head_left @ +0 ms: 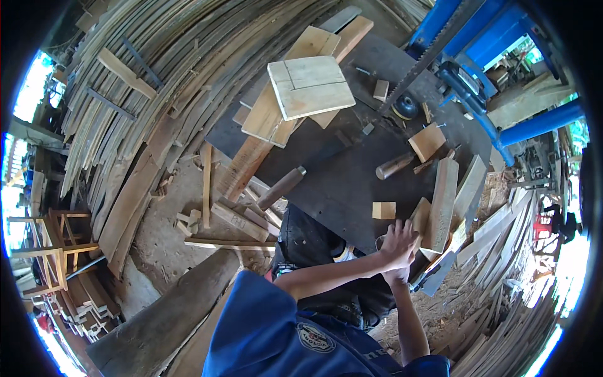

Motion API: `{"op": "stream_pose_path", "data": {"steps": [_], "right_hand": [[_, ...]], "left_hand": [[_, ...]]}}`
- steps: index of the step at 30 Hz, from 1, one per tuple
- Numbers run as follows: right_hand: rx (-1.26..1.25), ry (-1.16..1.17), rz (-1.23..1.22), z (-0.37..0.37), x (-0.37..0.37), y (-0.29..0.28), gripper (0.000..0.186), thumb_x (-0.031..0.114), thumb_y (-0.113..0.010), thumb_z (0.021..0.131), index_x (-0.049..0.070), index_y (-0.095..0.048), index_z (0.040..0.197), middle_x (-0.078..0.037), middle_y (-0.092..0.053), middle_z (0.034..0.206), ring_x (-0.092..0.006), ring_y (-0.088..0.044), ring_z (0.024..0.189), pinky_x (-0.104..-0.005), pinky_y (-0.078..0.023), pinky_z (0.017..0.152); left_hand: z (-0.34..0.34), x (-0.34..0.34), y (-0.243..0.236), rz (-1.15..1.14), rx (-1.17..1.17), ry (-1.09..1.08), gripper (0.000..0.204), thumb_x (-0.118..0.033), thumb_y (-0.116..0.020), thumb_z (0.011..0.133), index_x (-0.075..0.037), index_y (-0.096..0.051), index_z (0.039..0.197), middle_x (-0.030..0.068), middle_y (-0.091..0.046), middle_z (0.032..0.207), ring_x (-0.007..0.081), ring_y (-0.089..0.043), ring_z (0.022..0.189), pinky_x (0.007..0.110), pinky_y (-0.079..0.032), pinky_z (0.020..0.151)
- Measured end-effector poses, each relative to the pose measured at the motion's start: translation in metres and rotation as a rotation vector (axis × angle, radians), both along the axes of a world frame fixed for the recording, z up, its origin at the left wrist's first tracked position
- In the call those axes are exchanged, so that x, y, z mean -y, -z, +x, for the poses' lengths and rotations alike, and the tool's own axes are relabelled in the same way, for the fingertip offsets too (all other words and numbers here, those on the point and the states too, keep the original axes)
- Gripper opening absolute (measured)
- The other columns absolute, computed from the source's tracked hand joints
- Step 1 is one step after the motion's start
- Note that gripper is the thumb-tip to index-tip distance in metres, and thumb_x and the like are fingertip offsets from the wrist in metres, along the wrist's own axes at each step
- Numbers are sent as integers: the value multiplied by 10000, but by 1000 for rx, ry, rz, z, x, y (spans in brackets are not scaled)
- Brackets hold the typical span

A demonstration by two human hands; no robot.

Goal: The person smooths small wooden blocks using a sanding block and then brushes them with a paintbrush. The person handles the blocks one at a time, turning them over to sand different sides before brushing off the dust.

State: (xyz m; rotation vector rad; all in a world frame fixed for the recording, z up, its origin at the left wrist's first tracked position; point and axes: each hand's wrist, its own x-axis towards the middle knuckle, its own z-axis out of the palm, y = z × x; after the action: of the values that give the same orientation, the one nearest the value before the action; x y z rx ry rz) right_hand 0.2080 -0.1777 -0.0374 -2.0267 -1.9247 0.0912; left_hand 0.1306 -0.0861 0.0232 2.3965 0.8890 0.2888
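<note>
Near the bench's front right, my left hand (399, 245) lies across my right hand (394, 274), its bent fingers apart beside an upright-looking wooden offcut (419, 220). My right hand is largely covered by the left; what it holds, if anything, is hidden. Just above them sits a small square block (384, 210). Two longer wooden pieces (443, 195) rest to their right. On the dark bench top (333, 188) lie a wooden-handled tool (282, 188), a short round handle (392, 165) and a square piece of wood (427, 141).
A marked board (311, 87) tops stacked planks at the back left. A blue machine with a toothed blade (427, 63) stands at the back right. Long timber strips (125, 75) and loose offcuts (239, 220) lie left; more strips (496, 251) lie right. A wooden frame (56, 251) stands far left.
</note>
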Motion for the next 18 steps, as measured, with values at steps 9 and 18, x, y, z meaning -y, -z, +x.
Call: {"op": "stream_pose_path", "data": {"steps": [9,18], "right_hand": [[135,-2,-16,3,-6,5,508,248,-563,736,70,-463,1201,-179,-473,1167,-333,-458,1070,-441,-358,901],[41,-247,-51,-28,4,-27,313,112,-565,728,14,-573,1025,-182,-487,1021,-348,-478,989,-444,-389,866]], "left_hand": [[39,16,12,175,-154,-173,517,-246,-615,676,-112,-460,1151,247,-291,1319,347,-410,1067,385,-411,713],[-1,-33,10,76,1,-67,658,-286,-731,506,-126,-501,1101,206,-477,1059,351,-499,948,390,-422,786]]}}
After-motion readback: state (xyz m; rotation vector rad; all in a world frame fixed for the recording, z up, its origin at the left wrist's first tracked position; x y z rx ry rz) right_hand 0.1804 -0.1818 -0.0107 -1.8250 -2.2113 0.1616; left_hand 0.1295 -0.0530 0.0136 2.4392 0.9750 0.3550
